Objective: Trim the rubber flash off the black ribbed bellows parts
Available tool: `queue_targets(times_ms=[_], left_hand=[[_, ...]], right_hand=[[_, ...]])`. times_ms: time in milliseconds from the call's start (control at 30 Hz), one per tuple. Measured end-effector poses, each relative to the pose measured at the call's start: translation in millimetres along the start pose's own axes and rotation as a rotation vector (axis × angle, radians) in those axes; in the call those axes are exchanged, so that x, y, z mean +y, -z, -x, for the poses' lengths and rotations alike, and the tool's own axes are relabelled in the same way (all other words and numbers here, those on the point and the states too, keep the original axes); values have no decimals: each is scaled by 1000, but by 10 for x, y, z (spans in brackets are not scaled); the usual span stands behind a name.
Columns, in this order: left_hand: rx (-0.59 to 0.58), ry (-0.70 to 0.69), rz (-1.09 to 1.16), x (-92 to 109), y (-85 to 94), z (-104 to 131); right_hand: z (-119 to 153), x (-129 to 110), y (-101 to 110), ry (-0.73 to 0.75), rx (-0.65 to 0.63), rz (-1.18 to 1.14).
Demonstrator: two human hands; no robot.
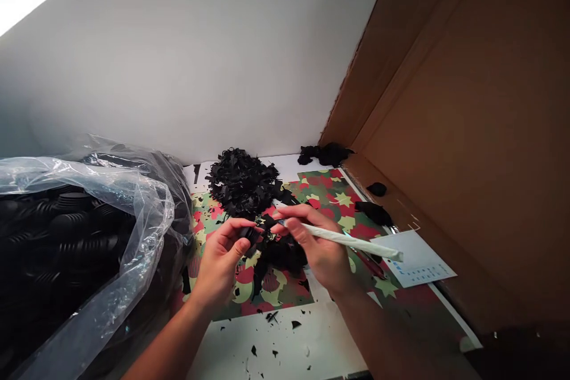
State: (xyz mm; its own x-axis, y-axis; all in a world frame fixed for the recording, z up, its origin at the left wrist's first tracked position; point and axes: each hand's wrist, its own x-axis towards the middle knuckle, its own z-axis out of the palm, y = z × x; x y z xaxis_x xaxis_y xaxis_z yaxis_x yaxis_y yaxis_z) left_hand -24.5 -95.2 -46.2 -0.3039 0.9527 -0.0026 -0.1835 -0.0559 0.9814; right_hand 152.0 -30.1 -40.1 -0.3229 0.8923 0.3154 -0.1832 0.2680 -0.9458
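Note:
My left hand (pixel 224 252) is closed round a small black part (pixel 250 236), gripped between thumb and fingers. In my right hand (pixel 321 248) is a slim tool with a white-wrapped handle (pixel 356 240), held like a pen. Its tip points left toward the black part; the tip is too small to make out, and I cannot tell whether it touches. Beneath both hands lie black scraps (pixel 282 254) on a camouflage-patterned sheet (pixel 267 294). Just beyond them rises a pile of black trimmings (pixel 243 181).
At left stands a clear plastic bag (pixel 154 202) full of ribbed black parts (pixel 71 214). A cardboard panel (pixel 467 130) borders the right side. Near it are a white card (pixel 414 258), a red-handled tool (pixel 371 264) and dark bundles (pixel 329 154). A white wall (pixel 200 59) closes off the back.

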Motion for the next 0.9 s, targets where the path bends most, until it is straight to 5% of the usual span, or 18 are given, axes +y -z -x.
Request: queue_targets(times_ms=[433,700,800,900], left_hand=[[34,-94,-161,13,-22,37],[65,-108,-188,45,-69,63],[72,-90,-176,67,-74,73],[81,-80,-177,76,-63,71]], right_hand=[[36,-62,-129,90,-118,117],[34,9,-160,364,-17,379],[-30,41,-79,254,109,437],[-65,29,-30,72,32,262]])
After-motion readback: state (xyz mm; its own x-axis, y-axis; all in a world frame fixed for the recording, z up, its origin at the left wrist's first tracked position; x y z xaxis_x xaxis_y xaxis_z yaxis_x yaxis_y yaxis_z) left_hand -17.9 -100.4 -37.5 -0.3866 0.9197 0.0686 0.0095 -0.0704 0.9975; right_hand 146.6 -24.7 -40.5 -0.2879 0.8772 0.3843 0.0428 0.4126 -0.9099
